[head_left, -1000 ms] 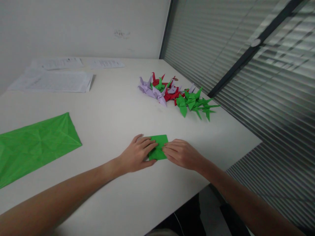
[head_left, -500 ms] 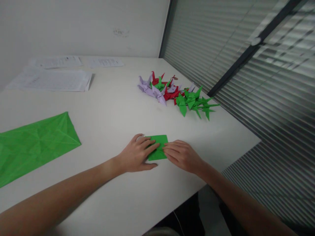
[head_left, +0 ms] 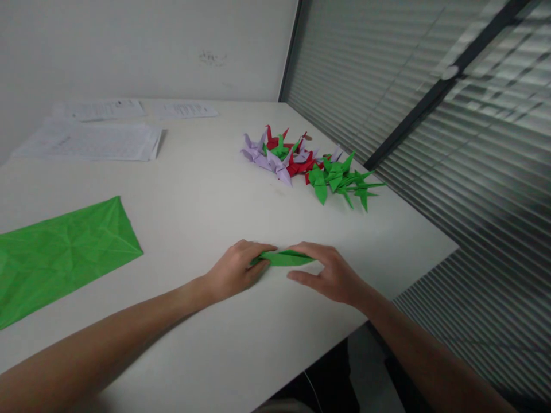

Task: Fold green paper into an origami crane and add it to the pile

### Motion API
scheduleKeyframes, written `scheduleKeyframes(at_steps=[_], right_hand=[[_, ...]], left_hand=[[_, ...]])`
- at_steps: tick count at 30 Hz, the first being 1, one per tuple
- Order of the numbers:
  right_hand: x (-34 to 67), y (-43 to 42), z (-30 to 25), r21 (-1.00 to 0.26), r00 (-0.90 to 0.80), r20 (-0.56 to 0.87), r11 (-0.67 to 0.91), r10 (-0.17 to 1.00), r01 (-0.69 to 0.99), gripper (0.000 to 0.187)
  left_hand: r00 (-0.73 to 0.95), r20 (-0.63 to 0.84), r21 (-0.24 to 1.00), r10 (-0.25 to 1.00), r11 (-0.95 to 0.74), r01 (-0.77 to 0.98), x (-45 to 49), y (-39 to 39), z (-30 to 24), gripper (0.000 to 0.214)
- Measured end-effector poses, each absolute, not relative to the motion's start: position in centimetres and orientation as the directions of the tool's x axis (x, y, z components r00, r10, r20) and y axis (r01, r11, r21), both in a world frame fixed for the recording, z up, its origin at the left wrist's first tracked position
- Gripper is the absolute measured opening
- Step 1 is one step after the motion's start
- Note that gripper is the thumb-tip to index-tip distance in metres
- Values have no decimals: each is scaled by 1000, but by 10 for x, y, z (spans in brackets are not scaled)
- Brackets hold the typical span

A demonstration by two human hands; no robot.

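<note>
White table (head_left: 181,201), white wall (head_left: 150,51) behind. Printed sheets (head_left: 99,142), far left: lettering too small to read. Folded green paper (head_left: 286,260): near part of table, centre. Left hand (head_left: 236,267): thumb and fingers pinching its left end. Right hand (head_left: 336,275): fingers touching its right end, thumb spread apart. Origami figures (head_left: 334,175), lilac, red, green: heaped beyond. Creased green sheet (head_left: 69,252): left.

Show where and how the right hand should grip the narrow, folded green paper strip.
Probably pinch the folded green paper strip by its right end, coming from the right: its long side runs left to right, and the left hand holds the other end.
</note>
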State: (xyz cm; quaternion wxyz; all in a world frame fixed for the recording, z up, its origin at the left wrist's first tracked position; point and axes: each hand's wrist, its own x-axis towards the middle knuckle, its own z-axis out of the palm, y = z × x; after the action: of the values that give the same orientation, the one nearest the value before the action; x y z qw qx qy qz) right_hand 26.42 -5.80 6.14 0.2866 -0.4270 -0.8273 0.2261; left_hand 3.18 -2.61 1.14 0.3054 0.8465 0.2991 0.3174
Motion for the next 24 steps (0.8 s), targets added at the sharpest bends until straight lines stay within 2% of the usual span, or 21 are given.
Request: scheduleKeyframes(at_steps=[2,4,6,8,10,12,16,18,21,24], right_hand=[[262,-50,67,-703,-342,209,384,916,599,20],[262,-37,68,-771,-254,98,235,962,592,20],[262,-20,64,-830,-276,-12,144,961,539,19],[263,-5,56,-882,-301,-105,51,948,468,20],[262,6,48,-902,-311,-181,-31,933,431,22],[262,12,42,-909,-304,-218,-80,927,408,26],[263,16,37,-918,-271,-231,-117,934,380,32],[264,17,37,-921,-277,-237,-124,931,369,33],[265,19,37,-925,-296,-239,-125,925,359,33],[267,24,36,-921,-306,-247,-124,919,370,30]], left_hand=[[566,233,891,791,-407,203,35,-27,15,32],[547,89,990,832,-132,40,39,-26,19,54],[550,-40,996,834,80,-48,40,-24,20,79],[525,-131,981,841,188,-55,39,-20,19,98],[491,-199,970,848,243,-28,35,-15,18,106],[496,-242,964,834,265,24,32,-12,17,102],[511,-187,982,839,176,70,30,-9,16,87],[499,-161,986,851,156,53,31,-9,15,92],[511,-198,980,837,187,73,31,-9,12,104],[468,-195,976,862,122,182,30,-8,12,94]])
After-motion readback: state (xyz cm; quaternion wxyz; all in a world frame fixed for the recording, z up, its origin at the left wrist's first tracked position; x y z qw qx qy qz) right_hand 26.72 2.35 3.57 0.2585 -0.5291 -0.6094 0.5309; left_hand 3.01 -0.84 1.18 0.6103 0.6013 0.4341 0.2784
